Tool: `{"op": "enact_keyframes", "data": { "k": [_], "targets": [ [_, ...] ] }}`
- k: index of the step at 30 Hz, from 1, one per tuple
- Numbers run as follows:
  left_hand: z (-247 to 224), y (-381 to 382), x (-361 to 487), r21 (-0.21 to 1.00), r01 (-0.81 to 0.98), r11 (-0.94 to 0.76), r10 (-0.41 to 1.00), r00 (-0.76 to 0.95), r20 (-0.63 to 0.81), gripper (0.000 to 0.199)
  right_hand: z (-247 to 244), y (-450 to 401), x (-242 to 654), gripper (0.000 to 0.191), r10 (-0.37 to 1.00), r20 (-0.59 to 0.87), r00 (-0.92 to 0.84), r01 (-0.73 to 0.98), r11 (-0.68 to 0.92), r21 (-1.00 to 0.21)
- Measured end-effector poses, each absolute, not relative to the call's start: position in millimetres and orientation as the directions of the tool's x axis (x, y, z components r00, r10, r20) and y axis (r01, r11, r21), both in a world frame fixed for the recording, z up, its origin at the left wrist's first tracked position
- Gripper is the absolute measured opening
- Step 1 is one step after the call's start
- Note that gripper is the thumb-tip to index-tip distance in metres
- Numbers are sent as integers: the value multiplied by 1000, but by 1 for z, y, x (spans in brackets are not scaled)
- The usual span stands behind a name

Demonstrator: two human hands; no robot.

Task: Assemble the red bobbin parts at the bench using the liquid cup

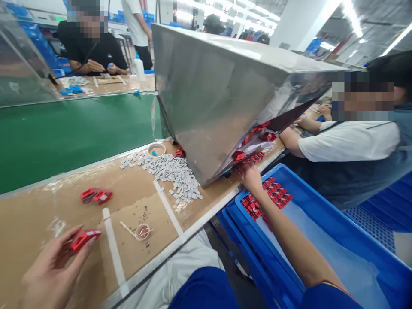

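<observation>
My left hand (54, 266) holds a small red plastic part (84, 240) with a pale grey patch on top, pinched between thumb and fingers above the bench. Two similar red parts (96, 195) lie together just beyond it. At the lower opening of a sheet-metal hood, my right hand (252, 177) reaches in among more red parts (254, 158). Its fingers are bent together, and their tips are partly hidden, so what they grip does not show. Below my right forearm, rows of red parts (277, 193) sit in a blue tray (325, 206).
The metal hood (219, 94) stands on the brown-covered bench (135, 176). Beside it lie a heap of small grey pieces (175, 174) and a tape roll (156, 149). A small cup (143, 232) stands nearer me. Co-workers sit across the green belt (80, 137) and at right.
</observation>
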State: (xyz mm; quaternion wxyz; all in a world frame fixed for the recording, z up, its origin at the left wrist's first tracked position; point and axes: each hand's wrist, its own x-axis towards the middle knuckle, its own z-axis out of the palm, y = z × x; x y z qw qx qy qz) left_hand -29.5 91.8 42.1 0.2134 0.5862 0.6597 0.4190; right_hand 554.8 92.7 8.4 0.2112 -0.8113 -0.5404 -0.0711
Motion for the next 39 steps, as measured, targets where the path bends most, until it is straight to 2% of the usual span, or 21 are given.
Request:
{"op": "enact_keyframes", "data": {
  "k": [4, 6, 9, 12, 16, 20, 29, 31, 33, 36, 39],
  "targets": [
    [34, 36, -19, 914, 405, -29, 969, -214, 125, 37, 30, 58, 534, 18, 903, 281, 324, 935, -262, -238],
    [27, 21, -7, 954, 298, -12, 976, -203, 76, 38, 37, 36, 504, 26, 971, 141, 194, 949, -150, -276],
    [16, 11, 14, 989, 150, 8, 989, -145, 14, 35, 41, 14, 430, 25, 985, -85, -150, 841, 83, -535],
    [9, 8, 32, 998, 53, -15, 998, -55, 18, 28, 35, 14, 344, 32, 933, -42, -356, 644, 213, -734],
    [4, 2, 39, 991, 117, -58, 998, -2, 59, 23, 20, 40, 271, 35, 933, 155, -324, 484, 304, -821],
    [1, -3, 33, 991, 106, -76, 997, 3, 77, 21, 18, 57, 253, 19, 903, 250, -350, 432, 393, -812],
    [1, 1, 29, 984, 141, -106, 994, 38, 101, 21, 15, 70, 241, 14, 885, 433, -173, 351, 466, -812],
    [0, 0, 28, 983, 154, -104, 994, 48, 97, 20, 10, 67, 239, 15, 907, 407, -109, 335, 419, -844],
    [-1, 0, 28, 982, 167, -94, 995, 45, 87, 20, 5, 62, 239, 18, 951, 306, -40, 299, 303, -905],
    [-1, -1, 27, 979, 184, -85, 996, 37, 80, 20, 1, 55, 240, 23, 993, 105, 61, 165, 94, -982],
    [1, -2, 29, 970, 217, -106, 994, 43, 99, 19, 5, 49, 240, 28, 994, 12, 111, 25, 9, -1000]
  ]
}}
